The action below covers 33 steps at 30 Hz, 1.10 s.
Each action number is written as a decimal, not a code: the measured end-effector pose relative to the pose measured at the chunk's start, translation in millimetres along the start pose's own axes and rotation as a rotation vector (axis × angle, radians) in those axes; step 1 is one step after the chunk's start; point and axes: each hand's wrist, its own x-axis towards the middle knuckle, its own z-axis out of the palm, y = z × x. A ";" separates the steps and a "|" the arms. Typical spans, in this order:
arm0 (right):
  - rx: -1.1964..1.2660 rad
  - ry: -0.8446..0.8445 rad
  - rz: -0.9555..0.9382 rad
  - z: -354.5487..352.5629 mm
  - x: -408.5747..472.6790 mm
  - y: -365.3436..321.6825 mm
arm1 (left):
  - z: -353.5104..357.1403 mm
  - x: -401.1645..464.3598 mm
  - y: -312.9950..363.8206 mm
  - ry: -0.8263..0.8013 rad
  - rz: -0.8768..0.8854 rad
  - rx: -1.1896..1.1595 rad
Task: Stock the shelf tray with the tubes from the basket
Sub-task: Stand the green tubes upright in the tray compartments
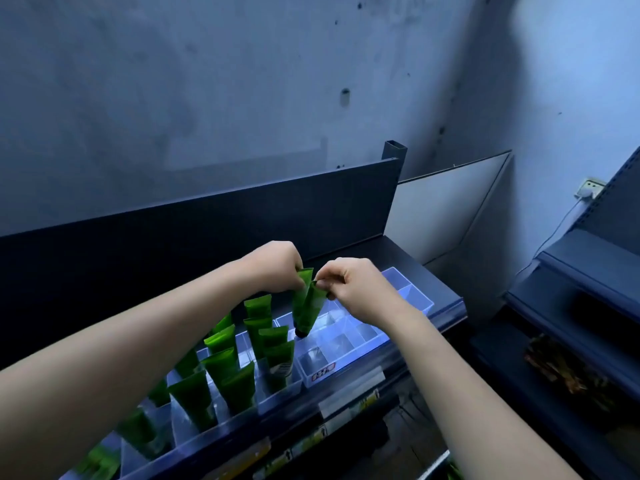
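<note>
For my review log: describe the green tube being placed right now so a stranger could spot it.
On the dark shelf sits a clear plastic divided tray. Above the boundary between its filled and empty compartments, both hands pinch green tubes; the right hand's tube is lifted, black cap down, unlike the seated green tubes.

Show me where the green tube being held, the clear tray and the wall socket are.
held tube [306, 313]: head view, middle of its green body.
clear tray [410, 299]: head view, right-end wall.
wall socket [590, 187]: head view, its white faceplate.
</note>
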 end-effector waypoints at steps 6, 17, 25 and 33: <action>-0.151 -0.128 -0.003 21.8 5.0 4.4 | 7.7 3.9 -13.3 -0.023 -0.013 0.055; -0.057 -0.130 0.000 30.9 -1.0 10.0 | 3.4 -4.9 -12.5 -0.009 -0.004 0.001; 0.015 -0.062 0.051 10.3 -33.5 18.6 | -21.4 -36.5 33.7 0.184 0.050 0.071; 0.004 0.064 0.303 -28.2 -139.2 98.6 | 42.0 -50.1 161.0 -0.002 0.267 0.113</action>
